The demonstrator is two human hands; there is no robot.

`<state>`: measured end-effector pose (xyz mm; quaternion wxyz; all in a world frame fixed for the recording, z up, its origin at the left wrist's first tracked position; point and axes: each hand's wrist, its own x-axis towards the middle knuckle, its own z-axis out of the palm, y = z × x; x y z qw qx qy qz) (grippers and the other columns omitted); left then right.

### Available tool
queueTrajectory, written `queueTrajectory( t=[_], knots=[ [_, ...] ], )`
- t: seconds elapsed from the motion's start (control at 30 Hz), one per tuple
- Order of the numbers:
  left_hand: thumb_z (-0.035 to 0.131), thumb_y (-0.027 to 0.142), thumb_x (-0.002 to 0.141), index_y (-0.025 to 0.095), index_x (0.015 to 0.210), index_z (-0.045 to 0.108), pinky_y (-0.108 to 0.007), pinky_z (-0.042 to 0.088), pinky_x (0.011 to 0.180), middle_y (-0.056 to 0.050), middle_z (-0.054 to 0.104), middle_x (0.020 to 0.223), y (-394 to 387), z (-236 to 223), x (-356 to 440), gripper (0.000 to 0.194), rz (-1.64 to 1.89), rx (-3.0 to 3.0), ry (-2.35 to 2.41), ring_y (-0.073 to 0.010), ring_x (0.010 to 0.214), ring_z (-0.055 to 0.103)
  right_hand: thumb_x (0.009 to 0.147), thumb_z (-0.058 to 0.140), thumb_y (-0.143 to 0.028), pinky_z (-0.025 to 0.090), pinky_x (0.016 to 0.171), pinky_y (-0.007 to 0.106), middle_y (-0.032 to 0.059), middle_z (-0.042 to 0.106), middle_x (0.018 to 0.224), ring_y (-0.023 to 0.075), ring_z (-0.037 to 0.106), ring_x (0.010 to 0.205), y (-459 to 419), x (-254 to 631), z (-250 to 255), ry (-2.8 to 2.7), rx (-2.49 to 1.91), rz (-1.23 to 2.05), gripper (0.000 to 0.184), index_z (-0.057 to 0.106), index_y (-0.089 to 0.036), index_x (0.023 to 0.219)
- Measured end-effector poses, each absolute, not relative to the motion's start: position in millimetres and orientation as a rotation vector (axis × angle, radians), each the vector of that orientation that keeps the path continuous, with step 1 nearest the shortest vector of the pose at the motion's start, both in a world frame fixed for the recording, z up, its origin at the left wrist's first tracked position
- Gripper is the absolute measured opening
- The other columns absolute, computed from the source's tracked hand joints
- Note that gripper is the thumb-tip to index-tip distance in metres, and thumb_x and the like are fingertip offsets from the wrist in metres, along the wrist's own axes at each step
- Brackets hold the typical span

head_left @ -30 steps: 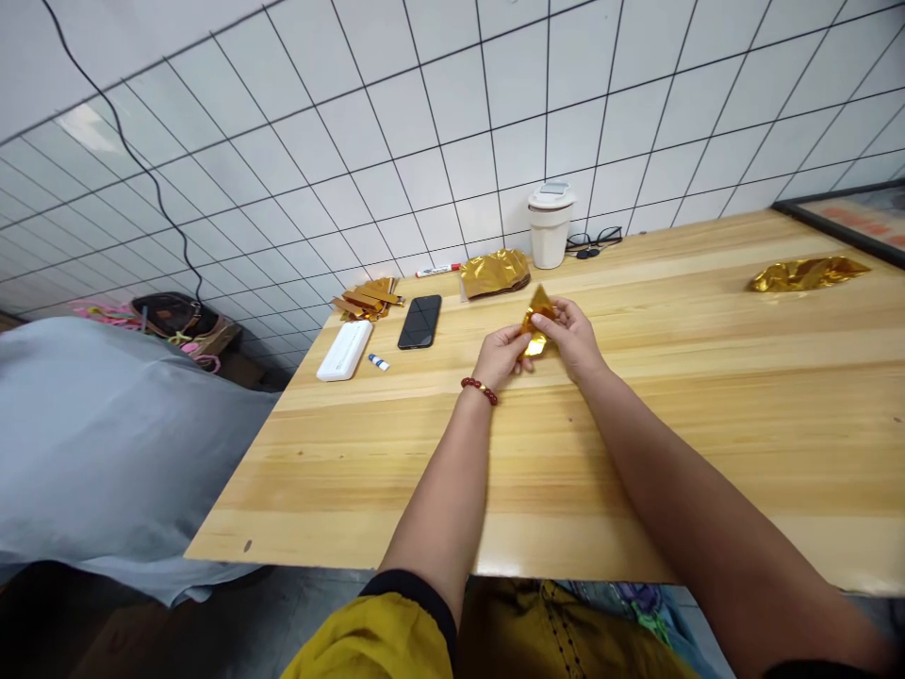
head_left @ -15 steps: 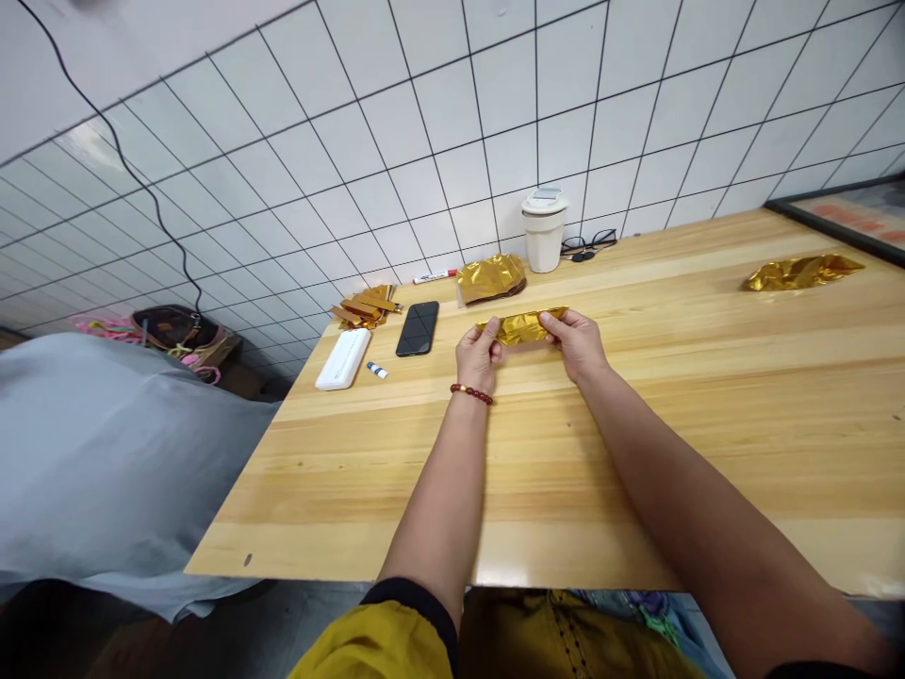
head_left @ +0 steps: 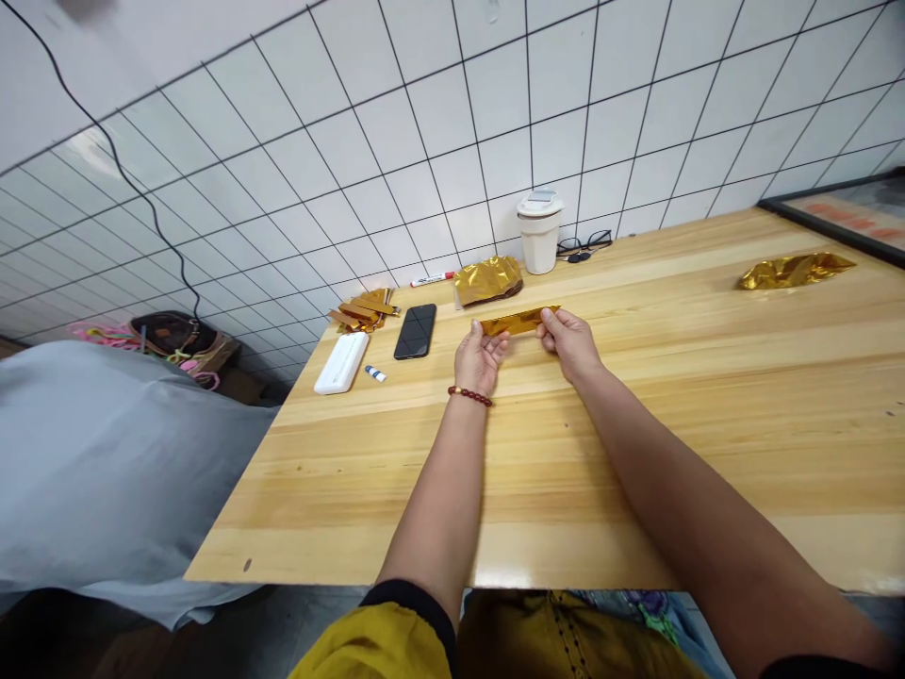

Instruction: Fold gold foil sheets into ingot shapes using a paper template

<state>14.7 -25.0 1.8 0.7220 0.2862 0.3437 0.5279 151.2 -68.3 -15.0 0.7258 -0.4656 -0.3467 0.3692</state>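
A narrow folded strip of gold foil paper (head_left: pixel 519 322) is stretched between my two hands, above the wooden table. My left hand (head_left: pixel 479 357), a dark red bead bracelet at its wrist, grips the strip's left end with the thumb on top and the fingers under it. The right end is pinched between thumb and fingers of my right hand (head_left: pixel 569 341). Just behind lies a stack of gold foil sheets (head_left: pixel 487 280). Several folded gold strips (head_left: pixel 366 309) are piled at the table's far left. Off to the right rests a folded gold foil piece (head_left: pixel 796 271).
Left of my hands lie a black phone (head_left: pixel 416 331), a white box-shaped device (head_left: pixel 342 363) and a small blue-and-white tube (head_left: pixel 375 373). Along the tiled wall are a red-and-white marker (head_left: pixel 432 279), a lidded cup (head_left: pixel 540 234) and eyeglasses (head_left: pixel 585 246). A black-framed panel (head_left: pixel 841 209) sits far right.
The gold foil between my hands has become a narrower, flatter strip. My left fingers have opened out somewhat beneath it, and the right hand has shifted slightly left.
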Motion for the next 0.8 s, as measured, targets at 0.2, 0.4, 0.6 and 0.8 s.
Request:
queueTrajectory(
  t=[0.2,0.4,0.6,0.8],
  knots=[
    [0.063,0.049,0.088,0.016,0.095,0.060,-0.025,0.053,0.067,-0.004,0.069,0.081,-27.4,-3.2,20.9,0.033,1.204,0.731,0.766,-0.0128,0.066,0.069,0.071,0.068,-0.072,0.035,0.046,0.021,-0.0029,0.055,0.052,0.0074,0.044,0.045,-65.5,147.3,-18.8,-0.792,-1.101,0.747,0.053,0.059,-0.019,0.065],
    [0.070,0.048,0.083,0.019,0.104,0.060,-0.025,0.054,0.072,-0.006,0.073,0.092,-33.5,-6.1,26.6,0.037,1.147,0.854,0.822,-0.0138,0.076,0.071,0.074,0.064,-0.070,0.037,0.046,0.022,-0.0014,0.064,0.066,0.0077,0.048,0.046,-59.4,147.1,-28.5,-0.820,-1.150,0.722,0.051,0.063,-0.019,0.081],
    [0.068,0.034,0.086,0.019,0.111,0.061,-0.033,0.054,0.086,-0.007,0.074,0.097,-35.2,-5.9,26.3,0.029,1.114,0.853,0.799,-0.0183,0.088,0.073,0.076,0.060,-0.070,0.043,0.051,0.023,-0.0044,0.057,0.056,0.0107,0.056,0.049,-60.1,148.2,-27.3,-0.807,-1.130,0.761,0.054,0.068,-0.019,0.092],
    [0.065,0.015,0.080,0.017,0.112,0.062,-0.029,0.054,0.080,-0.006,0.073,0.095,-35.5,-5.0,27.3,0.032,1.094,0.867,0.802,-0.0171,0.082,0.073,0.078,0.058,-0.070,0.043,0.051,0.023,-0.0035,0.061,0.061,0.0115,0.058,0.051,-61.7,146.5,-23.0,-0.767,-1.144,0.724,0.054,0.067,-0.020,0.095]
  ],
)
